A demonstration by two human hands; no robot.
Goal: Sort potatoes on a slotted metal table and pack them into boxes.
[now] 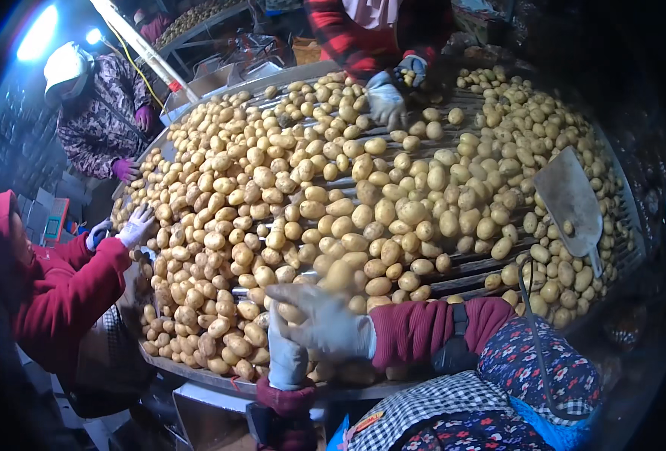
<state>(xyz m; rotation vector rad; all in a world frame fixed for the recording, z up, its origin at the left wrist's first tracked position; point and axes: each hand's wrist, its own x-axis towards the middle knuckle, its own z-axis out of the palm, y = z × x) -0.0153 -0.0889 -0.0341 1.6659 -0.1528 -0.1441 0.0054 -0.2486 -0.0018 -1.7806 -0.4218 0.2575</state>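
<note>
A broad heap of potatoes [242, 191] covers a slatted sorting table [468, 268] in front of me. My right hand [324, 318], in a pale work glove, reaches left over the near edge of the heap and is motion-blurred. Beside it, partly behind its fingers, my left hand [286, 352] points upward in a similar glove. A potato [291, 313] shows between the two hands; which hand holds it, if either, is unclear. Another blurred potato [338, 275] appears just above my right fingers.
A scoop [571, 197] lies on the potatoes at right, a small potato on it. Across the table, a co-worker's gloved hand [387, 101] touches the slats. More co-workers' hands [135, 225] work at the left edge. An open carton [211, 414] stands below the near edge.
</note>
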